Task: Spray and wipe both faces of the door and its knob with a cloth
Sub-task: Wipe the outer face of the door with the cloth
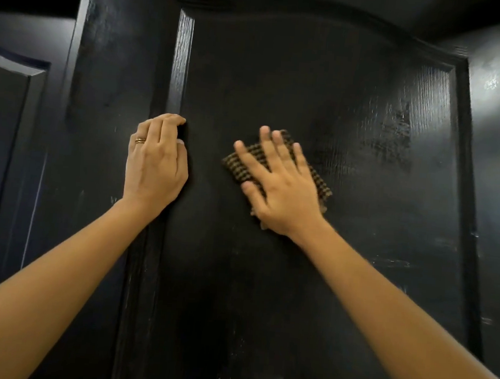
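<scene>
Black wood-grain panelled door: left hand, gold ring worn, fingers curled against the raised panel's left edge; right hand, fingers straight and spread, pressing brown-and-black checked cloth flat on the panel's middle.

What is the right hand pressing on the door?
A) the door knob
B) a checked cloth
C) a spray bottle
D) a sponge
B: the right hand lies flat, its fingers straight, on a brown checked cloth held against the dark door.
</scene>
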